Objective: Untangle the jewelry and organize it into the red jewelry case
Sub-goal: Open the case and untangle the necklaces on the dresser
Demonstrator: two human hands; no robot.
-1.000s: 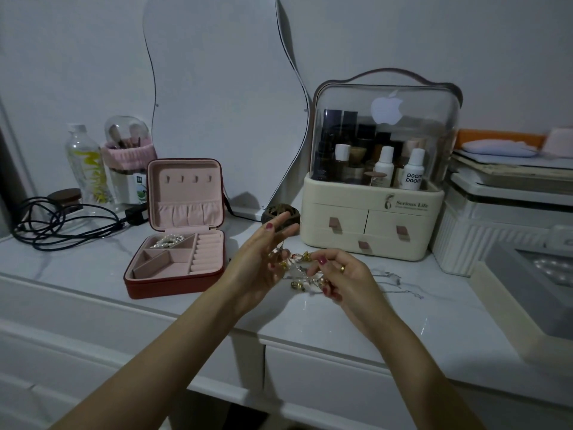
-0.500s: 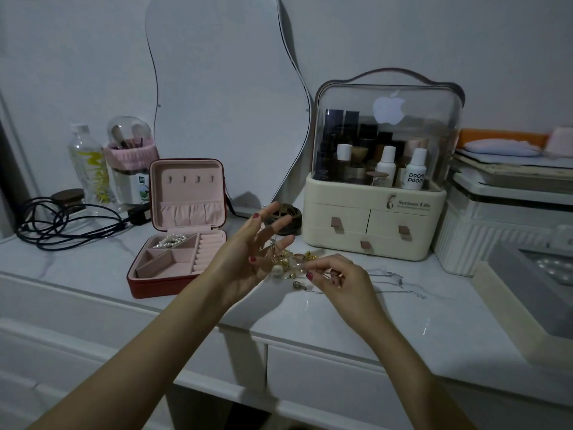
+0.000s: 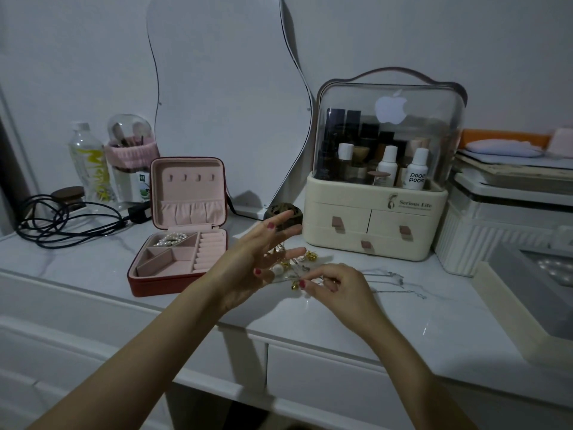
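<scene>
White marble-look vanity top [image 3: 403, 330], dim light, wavy frameless mirror [image 3: 229, 97] leaning on the wall behind.

Red jewelry case [image 3: 173, 282] sits left of centre, lid up. Pink lining; lid has four small hooks and a gathered pocket. Base tray: a pearl strand [image 3: 169, 238] in the back-left compartment, ring rolls down the right side, the other angled compartments show bare lining.

Cream makeup organizer [image 3: 372, 231] right of centre, clear domed cover with handle, bottles and tubes standing inside, three closed drawers below. A small dark round pot [image 3: 283, 211] sits between it and the mirror base. White ribbed box [image 3: 483, 243] further right with stuff stacked on top. Far left: plastic bottle [image 3: 88, 169], brush holder [image 3: 128, 169] under a clear dome, coiled black cable [image 3: 68, 221].

Tangled jewelry [image 3: 294, 271] is held just above the tabletop, between the case and the organizer: gold bits, a pearl bead, thin chains.

Left hand [image 3: 257, 262] is spread, fingers straight, clump hanging around them; whether any finger actually grips it I cannot tell. Right hand [image 3: 335, 285] pinches a strand of the clump between thumb and forefinger, other fingers curled.

Two thin silver chains [image 3: 397, 282] lie loose on the top, right of the hands.
</scene>
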